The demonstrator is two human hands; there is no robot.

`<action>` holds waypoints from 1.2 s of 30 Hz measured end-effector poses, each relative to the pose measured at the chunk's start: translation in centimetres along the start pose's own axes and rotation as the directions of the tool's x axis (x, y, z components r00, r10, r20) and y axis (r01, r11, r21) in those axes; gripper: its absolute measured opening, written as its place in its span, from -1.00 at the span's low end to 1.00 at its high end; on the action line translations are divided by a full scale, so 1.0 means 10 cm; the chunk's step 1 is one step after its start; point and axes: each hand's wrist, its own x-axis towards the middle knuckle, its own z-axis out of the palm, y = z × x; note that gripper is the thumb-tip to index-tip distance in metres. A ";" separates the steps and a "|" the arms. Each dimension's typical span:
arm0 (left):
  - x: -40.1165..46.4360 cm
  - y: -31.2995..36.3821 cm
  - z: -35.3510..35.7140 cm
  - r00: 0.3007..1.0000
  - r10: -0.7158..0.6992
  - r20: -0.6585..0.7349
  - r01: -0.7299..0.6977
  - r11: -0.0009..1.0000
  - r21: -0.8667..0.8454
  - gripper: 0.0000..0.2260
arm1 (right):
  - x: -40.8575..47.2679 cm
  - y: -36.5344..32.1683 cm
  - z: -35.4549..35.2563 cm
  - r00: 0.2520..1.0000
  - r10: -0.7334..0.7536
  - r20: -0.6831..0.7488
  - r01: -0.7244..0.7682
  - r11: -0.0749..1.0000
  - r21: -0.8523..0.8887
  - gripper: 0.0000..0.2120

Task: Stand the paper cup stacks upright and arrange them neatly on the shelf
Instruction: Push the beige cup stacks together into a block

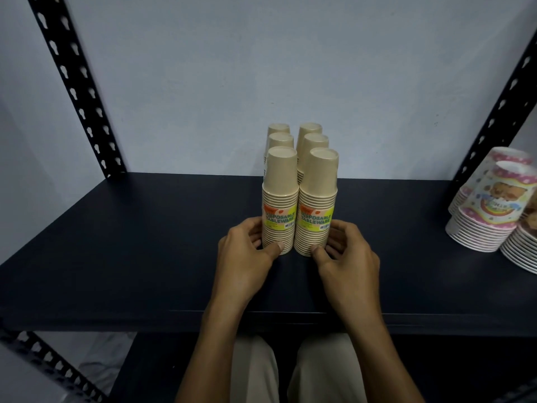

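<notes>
As hands (247, 254) (347, 257) grip, ribbed paper stacks (280, 181) (tapered) upright.

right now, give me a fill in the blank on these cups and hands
Upright on the shelf stand ____ brown cup stacks.
The left hand grips the front left stack; the right hand grips the front ____ one.
Each front label reads "disposable ____".
The patterned cups stand at the shelf's ____ end.
Missing: six; right; tableware; right
</notes>
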 end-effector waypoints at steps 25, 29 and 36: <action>0.02 -0.07 0.02 0.999 0.049 -0.021 -0.049 0.999 0.002 -0.54 | 0.02 0.00 0.01 1.000 0.001 -0.008 -0.001 0.999 -0.047 -0.64; 0.03 -0.08 0.02 0.999 0.049 -0.018 -0.049 0.999 0.013 -0.53 | 0.02 0.01 0.01 1.000 0.008 -0.015 -0.009 0.998 -0.066 -0.67; 0.00 -0.06 0.03 0.998 0.055 -0.035 -0.054 0.998 0.031 -0.47 | 0.03 -0.03 -0.01 1.000 0.028 0.006 -0.027 0.997 -0.077 -0.69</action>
